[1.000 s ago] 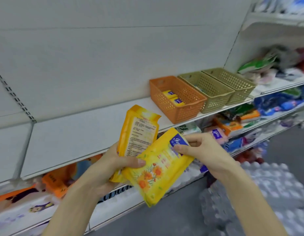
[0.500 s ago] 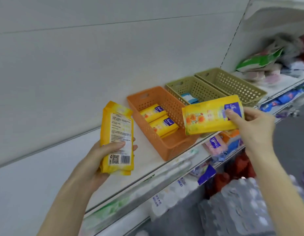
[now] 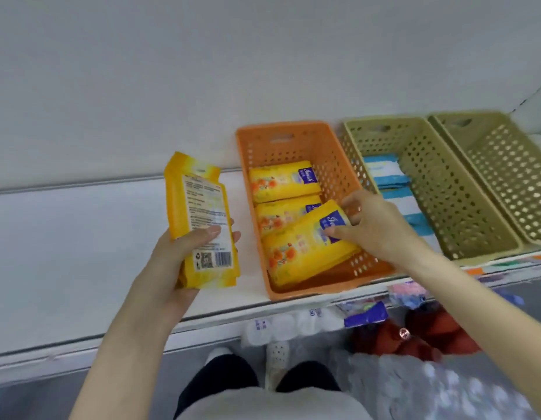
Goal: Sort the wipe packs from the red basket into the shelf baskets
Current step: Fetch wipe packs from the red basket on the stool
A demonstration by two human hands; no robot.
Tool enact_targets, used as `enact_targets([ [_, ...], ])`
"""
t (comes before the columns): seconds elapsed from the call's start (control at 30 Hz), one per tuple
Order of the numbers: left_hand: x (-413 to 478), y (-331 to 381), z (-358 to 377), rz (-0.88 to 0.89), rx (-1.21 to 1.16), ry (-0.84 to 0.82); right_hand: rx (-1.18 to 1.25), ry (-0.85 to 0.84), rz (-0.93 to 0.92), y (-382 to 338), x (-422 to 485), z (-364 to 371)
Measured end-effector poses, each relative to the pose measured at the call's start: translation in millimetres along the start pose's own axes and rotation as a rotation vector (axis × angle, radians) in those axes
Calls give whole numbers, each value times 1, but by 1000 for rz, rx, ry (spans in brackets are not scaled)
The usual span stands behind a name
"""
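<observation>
Right hand (image 3: 369, 228) pinches a yellow wipe pack (image 3: 305, 250) inside the orange basket (image 3: 296, 291), atop two filed packs. Left hand (image 3: 172, 262) grips another yellow pack (image 3: 199, 219) beside it, unfiled. Sorting partway.

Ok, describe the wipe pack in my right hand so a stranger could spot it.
On the white shelf, find the orange basket, leftmost of three. Inside, it is the yellow pack nearest the front edge, pinched by the right hand; unlike the two packs behind it, it lies slanted across the basket.
</observation>
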State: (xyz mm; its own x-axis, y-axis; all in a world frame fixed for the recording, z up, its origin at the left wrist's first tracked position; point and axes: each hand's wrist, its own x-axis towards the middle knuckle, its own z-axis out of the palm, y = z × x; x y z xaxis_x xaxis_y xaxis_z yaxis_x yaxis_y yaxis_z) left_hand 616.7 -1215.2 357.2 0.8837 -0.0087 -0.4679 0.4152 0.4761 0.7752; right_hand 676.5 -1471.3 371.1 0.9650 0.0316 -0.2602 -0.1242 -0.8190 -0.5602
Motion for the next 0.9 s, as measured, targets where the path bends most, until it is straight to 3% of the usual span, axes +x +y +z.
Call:
enact_targets([
  [0.1, 0, -13, 14, 1, -29, 71, 6, -120, -34, 0, 7, -1],
  [0.27, 4, -20, 19, 23, -51, 104, 2, -398, 62, 1, 15, -2],
  [0.4, 11, -17, 18, 14, -59, 69, -403, -409, -4, -5, 15, 0],
  [0.57, 17, -15, 14, -14, -49, 30, -683, -424, -47, -13, 7, 14],
  [0.9, 23, -9, 11, -39, -45, -45, -510, -548, 145, -9, 14, 18],
])
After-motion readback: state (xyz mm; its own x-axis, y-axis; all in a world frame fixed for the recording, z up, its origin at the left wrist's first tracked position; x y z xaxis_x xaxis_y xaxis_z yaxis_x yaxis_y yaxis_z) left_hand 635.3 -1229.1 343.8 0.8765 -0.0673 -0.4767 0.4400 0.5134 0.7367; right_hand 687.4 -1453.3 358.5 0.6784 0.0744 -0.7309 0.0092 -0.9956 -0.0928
